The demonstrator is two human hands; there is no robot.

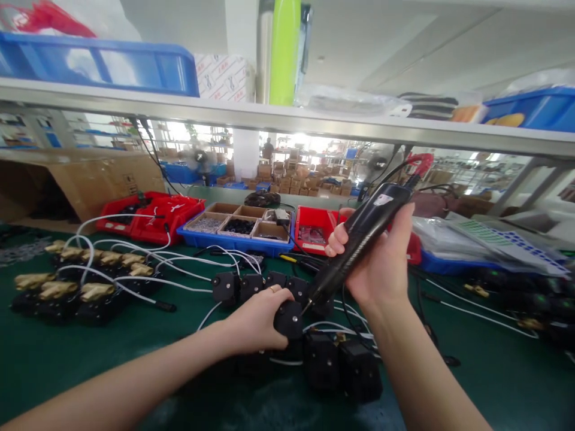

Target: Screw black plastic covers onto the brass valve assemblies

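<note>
My left hand [263, 317] is closed on a black box-shaped unit [288, 320] with a small screw in its face, near the middle of the bench. Wrapped in my right hand [377, 263] is a black electric screwdriver [363, 233], tilted down to the left. Its thin tip is close to the face of the held unit; whether they touch is unclear. Behind my left hand stand several similar black units [224, 288] with white cables. Two more black units [360, 368] sit in front, to the right of the held one.
Brass-topped units [92, 293] fill the left of the green bench [179, 383]. Behind are a red bin [179, 209], a blue tray [224, 242] of small parts, another red bin [312, 244] and a cardboard box [99, 173]. A shelf [224, 114] crosses above.
</note>
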